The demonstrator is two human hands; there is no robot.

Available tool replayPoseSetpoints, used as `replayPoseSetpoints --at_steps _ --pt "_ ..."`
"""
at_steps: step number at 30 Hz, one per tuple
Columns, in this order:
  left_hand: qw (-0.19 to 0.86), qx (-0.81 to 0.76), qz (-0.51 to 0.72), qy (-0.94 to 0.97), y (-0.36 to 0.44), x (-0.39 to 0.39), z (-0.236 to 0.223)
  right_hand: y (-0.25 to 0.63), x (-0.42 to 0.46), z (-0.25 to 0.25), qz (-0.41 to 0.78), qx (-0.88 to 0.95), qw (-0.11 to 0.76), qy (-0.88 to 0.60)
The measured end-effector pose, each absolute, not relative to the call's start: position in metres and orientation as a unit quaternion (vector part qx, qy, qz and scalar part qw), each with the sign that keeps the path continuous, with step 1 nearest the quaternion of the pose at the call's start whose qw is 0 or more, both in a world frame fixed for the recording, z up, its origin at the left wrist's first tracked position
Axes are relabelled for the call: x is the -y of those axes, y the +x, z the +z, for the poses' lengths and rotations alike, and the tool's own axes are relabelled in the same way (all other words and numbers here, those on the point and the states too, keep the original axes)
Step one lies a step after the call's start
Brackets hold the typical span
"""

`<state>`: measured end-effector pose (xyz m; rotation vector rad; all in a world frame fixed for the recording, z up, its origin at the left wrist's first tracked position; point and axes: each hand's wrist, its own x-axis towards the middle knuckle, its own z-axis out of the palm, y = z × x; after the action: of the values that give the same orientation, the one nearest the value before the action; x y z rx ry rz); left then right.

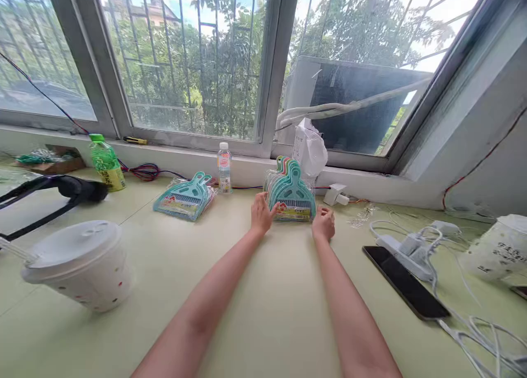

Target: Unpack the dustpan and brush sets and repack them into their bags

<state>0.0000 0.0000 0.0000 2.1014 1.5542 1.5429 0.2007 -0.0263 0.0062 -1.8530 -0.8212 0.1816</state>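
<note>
A row of small dustpan and brush sets point(293, 194) in clear plastic stands upright near the window sill, the front one teal with a printed label. My left hand point(262, 213) is at the row's left edge, thumb reaching toward the front label and fingers apart. At the right edge rests my right hand point(324, 223), its fingers curled in; whether they pinch the wrapping is hidden. To the left, a second pile of wrapped teal dustpan sets point(183, 198) lies flat on the table.
Behind the sets are a clear bottle point(224, 168) and a crumpled white bag point(309, 149). A lidded cup point(82, 268) and green bottle point(107, 164) stand left. On the right lie a phone point(405, 282), a power strip point(405, 254), loose white cables and another cup point(500, 249).
</note>
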Motion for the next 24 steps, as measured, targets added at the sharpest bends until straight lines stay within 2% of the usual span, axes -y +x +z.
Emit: replayPoseSetpoints --at_steps 4,7,11,15,20,24 --pt "0.054 -0.556 0.516 0.649 0.0 0.008 0.002 0.204 0.031 0.006 0.065 0.3 0.543 -0.782" --pt "0.026 -0.618 0.476 0.625 -0.02 0.013 0.009 0.204 0.04 0.006 0.075 0.285 0.552 -0.78" --pt "-0.053 -0.681 0.382 0.623 -0.085 0.018 0.015 0.2 0.058 0.003 0.082 0.277 0.568 -0.771" --pt "-0.032 -0.784 0.292 0.547 -0.148 0.032 0.015 0.192 0.078 -0.001 0.074 0.298 0.579 -0.755" --pt "-0.048 -0.766 0.202 0.609 -0.165 0.073 0.016 0.176 0.106 -0.003 0.031 0.36 0.585 -0.726" --pt "-0.085 -0.721 0.194 0.66 -0.148 0.112 0.022 0.154 0.13 0.0 -0.006 0.446 0.572 -0.689"
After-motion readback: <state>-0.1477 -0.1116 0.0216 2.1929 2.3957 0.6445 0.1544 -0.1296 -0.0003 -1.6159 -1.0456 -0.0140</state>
